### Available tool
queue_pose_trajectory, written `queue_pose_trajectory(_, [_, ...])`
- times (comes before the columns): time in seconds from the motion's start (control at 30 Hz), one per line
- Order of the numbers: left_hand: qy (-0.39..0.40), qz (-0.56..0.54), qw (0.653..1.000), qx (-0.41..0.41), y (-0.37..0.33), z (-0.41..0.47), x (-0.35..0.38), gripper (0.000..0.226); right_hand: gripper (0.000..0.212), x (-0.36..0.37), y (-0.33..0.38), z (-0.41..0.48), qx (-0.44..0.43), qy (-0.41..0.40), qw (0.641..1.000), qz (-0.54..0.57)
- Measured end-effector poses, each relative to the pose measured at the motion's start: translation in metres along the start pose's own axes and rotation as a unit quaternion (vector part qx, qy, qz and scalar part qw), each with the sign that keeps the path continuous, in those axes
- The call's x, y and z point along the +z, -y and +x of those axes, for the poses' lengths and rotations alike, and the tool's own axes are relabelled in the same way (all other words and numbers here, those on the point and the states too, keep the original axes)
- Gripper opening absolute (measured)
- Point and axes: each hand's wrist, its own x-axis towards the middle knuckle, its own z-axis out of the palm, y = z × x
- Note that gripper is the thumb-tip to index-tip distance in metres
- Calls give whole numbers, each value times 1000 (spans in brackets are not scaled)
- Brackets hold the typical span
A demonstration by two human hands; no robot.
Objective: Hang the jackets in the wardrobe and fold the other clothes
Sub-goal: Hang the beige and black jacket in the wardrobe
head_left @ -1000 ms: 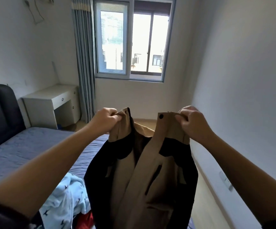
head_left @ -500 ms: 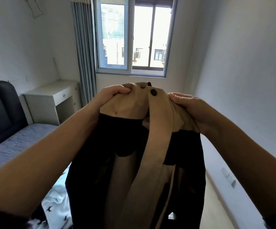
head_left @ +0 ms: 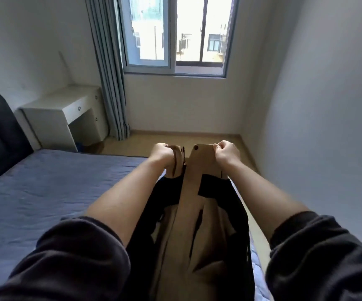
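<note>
Over bed [head_left: 45,192], hands [head_left: 197,153] grip tan-and-black jacket [head_left: 199,213] by its top edge.

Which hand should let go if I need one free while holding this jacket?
Left, probably. Both hands grip the jacket, but the left hand has the bed and open room beside it; the right hand is by the wall.

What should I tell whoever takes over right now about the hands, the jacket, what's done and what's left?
Left grip: holds one top front edge of the tan-and-black jacket.
Right grip: pinches the other top edge, beside the dark snap.
Jacket: held up open, hanging down between the arms, over the bed edge.
Done: jacket picked up.
Left: hang it; no wardrobe or hanger in view. Fold the other clothes, none in view.
</note>
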Motion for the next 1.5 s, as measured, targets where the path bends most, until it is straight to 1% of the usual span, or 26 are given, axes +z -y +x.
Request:
queue_pose_trajectory(0.03, [-12,27,1000,8,16,14,7,25,16,14,-14,7,-1,-11,1000,-10])
queue_pose_trajectory(0.1, [-21,90,996,15,63,30,13,33,30,42,-53,3,-17,-11,999,-38])
queue_pose_trajectory(0.17, [-23,140,990,-25,141,30,18,37,38,78,-118,-23,-4,34,996,-87])
queue_pose_trajectory(0.23, [-15,170,982,-84,237,17,22,26,41,117,-199,-68,40,119,983,-133])
queue_pose_trajectory(0.3, [-2,171,975,-143,332,-8,26,17,42,153,-276,-123,105,199,960,-167])
queue_pose_trajectory(0.37, [3,164,966,-200,411,-36,29,25,42,185,-334,-171,153,259,936,-183])
queue_pose_trajectory(0.43, [11,156,954,-255,474,-59,33,29,41,213,-374,-206,175,300,920,-183])
queue_pose_trajectory(0.53, [28,134,946,-295,546,-82,47,31,40,250,-419,-239,196,341,903,-175])
queue_pose_trajectory(0.63, [52,140,943,-297,597,-95,60,31,40,285,-458,-262,199,372,888,-183])
queue_pose_trajectory(0.73, [125,235,941,-208,636,-99,69,28,40,317,-488,-274,149,381,881,-238])
queue_pose_trajectory(0.77, [162,290,929,-164,647,-98,71,25,41,329,-496,-274,114,378,880,-264])
queue_pose_trajectory(0.8, [204,364,903,-103,658,-96,72,23,42,341,-504,-273,77,373,880,-284])
queue_pose_trajectory(0.87, [286,505,814,36,678,-90,73,20,45,366,-515,-264,28,354,885,-299])
queue_pose_trajectory(0.9, [316,554,767,76,686,-88,72,18,47,379,-519,-259,15,342,890,-302])
queue_pose_trajectory(0.93, [333,589,731,87,693,-86,69,17,49,390,-523,-254,1,329,893,-308])
queue_pose_trajectory(0.97, [337,616,707,79,701,-84,66,22,52,401,-526,-249,-16,319,891,-322])
queue_pose_trajectory(1.07, [316,671,670,20,723,-75,55,71,72,427,-535,-240,-65,324,861,-388])
queue_pose_trajectory(1.1, [309,678,666,28,729,-73,54,81,79,433,-539,-237,-82,331,847,-408])
queue_pose_trajectory(1.13, [308,679,665,45,733,-72,56,85,84,438,-543,-234,-103,338,834,-424])
queue_pose_trajectory(1.2, [327,675,657,82,738,-71,64,76,84,443,-548,-226,-141,346,812,-449])
queue_pose_trajectory(1.27, [356,678,635,101,736,-70,73,56,74,446,-549,-219,-167,365,787,-469])
queue_pose_trajectory(1.33, [384,692,605,83,730,-70,78,32,60,445,-545,-215,-171,397,762,-482])
queue_pose_trajectory(1.37, [397,704,586,65,728,-68,77,25,51,444,-543,-213,-167,410,757,-480])
queue_pose_trajectory(1.43, [401,737,543,5,721,-62,60,26,38,441,-539,-207,-140,437,766,-451])
queue_pose_trajectory(1.47, [392,750,532,-27,717,-58,46,29,31,438,-538,-204,-116,452,778,-421])
queue_pose_trajectory(1.5, [377,758,530,-50,713,-55,31,30,24,434,-537,-202,-85,459,796,-386])
